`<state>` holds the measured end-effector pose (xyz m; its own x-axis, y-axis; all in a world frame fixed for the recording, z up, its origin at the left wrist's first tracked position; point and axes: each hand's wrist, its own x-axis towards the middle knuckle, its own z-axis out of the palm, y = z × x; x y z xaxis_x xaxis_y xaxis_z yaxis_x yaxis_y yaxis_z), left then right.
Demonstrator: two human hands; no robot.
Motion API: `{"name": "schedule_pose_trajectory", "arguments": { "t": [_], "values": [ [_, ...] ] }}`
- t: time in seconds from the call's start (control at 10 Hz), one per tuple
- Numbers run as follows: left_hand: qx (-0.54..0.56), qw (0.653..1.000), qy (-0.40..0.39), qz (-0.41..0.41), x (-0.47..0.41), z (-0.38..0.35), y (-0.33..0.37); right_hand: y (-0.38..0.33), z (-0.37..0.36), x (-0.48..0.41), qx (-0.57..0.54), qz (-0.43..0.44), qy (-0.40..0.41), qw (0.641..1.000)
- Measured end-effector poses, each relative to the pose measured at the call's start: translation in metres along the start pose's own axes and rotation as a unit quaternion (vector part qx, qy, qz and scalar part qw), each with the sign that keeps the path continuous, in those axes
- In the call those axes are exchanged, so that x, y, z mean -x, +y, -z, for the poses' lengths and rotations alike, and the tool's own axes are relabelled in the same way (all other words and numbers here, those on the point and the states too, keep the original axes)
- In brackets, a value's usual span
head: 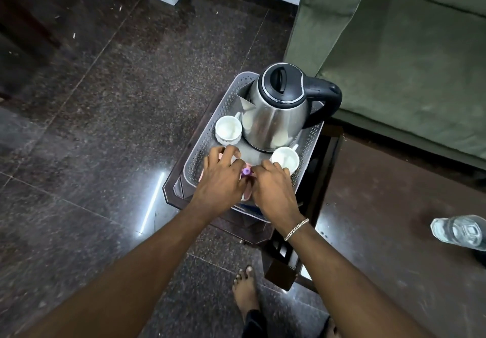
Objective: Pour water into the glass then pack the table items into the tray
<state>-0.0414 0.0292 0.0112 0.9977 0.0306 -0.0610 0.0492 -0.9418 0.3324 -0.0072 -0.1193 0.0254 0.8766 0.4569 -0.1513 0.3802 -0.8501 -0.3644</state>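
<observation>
1. We are working over the grey perforated tray [313,137], which is sitting on a small dark tabletop [175,187] beside the green sofa [394,56]; the packing step is well along, we judge
2. Our left hand [222,179] and right hand [273,189] are both lying knuckles-up at the tray's 6 o'clock end, fingers curled down around a pale pink item [247,194] with a purple cap [246,171] showing between them; how firmly either hand is closing on it we cannot tell, since the palms are hiding it
3. The steel kettle [276,119] is filling the tray's 12 o'clock half, spout toward 9 o'clock and black handle overhanging the rim at 3 o'clock
4. One white cup [228,129] is standing at the kettle's 8 o'clock, the other white cup [285,159] at its 5 o'clock, just beside our right fingertips
5. To do this well, we are wanting to lower the pink item flat into the bare strip between the two cups, keeping our right fingers from nudging the near cup
6. We are also wanting it fully inside the near rim, since that end looks crowded
7. The glass [461,231] with water is standing well apart at the tray's 4 o'clock, on a dark surface, so pouring looks done; whether the glass belongs in the tray is a judgement for later, and it would need level carrying
</observation>
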Motion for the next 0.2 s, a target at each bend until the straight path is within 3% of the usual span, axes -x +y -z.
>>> {"name": "schedule_pose_trajectory", "arguments": {
  "t": [0.2],
  "values": [
    [0.025, 0.999, 0.027, -0.023, 0.0074, 0.0052, 0.0093, 0.0126, 0.0079, 0.0148, -0.029, 0.005, 0.052, 0.998]
  ]
}}
